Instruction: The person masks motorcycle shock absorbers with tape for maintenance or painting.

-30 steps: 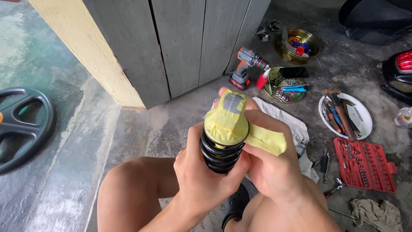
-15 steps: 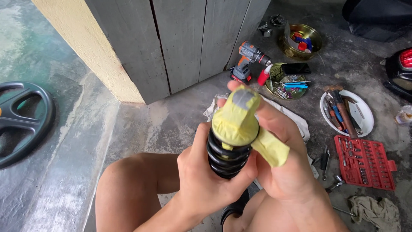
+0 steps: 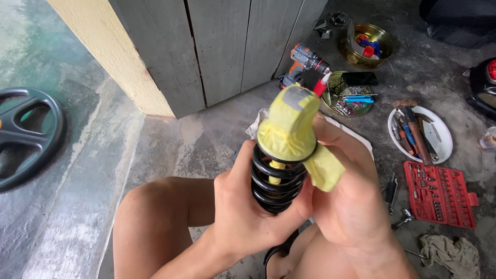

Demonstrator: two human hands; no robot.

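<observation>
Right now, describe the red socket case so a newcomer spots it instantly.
Start at the grey wooden doors, then follow the concrete floor down the right side past the white dish of hand tools. Directly below it lies the red socket case: the only flat, open red tray, filled with rows of small metal bits.

Concrete floor (image 3: 206, 139): cordless drill (image 3: 305, 62) by grey doors; red socket set (image 3: 439, 194) at right; white bowl (image 3: 444, 137) of tools; black wheel (image 3: 26, 134) far left.

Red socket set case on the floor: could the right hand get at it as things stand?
Probably not at once: the right hand is wrapped round the black coil spring with yellow tape. The red socket set case lies open beside it, nothing between.
</observation>
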